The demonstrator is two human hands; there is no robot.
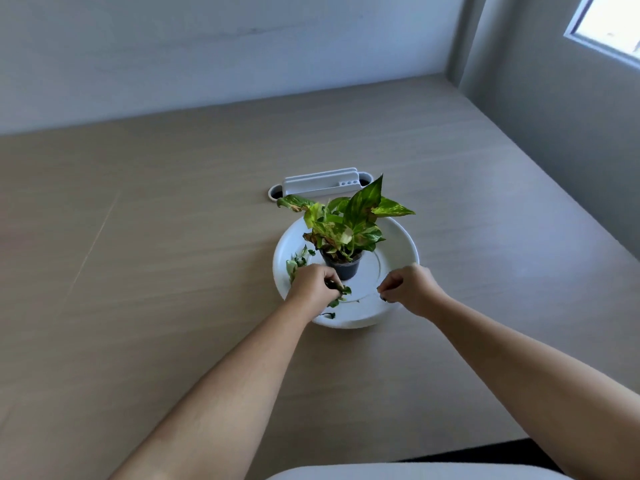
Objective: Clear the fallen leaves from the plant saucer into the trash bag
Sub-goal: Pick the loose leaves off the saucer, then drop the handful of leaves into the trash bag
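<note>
On the pale wood-grain table (173, 237) sits the round white plastic plant saucer (398, 237), with the variegated green pothos in its small dark pot (341, 268) at its centre. The left hand (311, 285) is curled tight on a clump of limp fallen leaves (341, 294); more lie by the saucer's left rim and near edge. The right hand (407, 287) pinches narrow (on what, I cannot tell). Best to gather each loose piece into one fist before lifting. No trash bag is in view, and no writing is legible anywhere.
</note>
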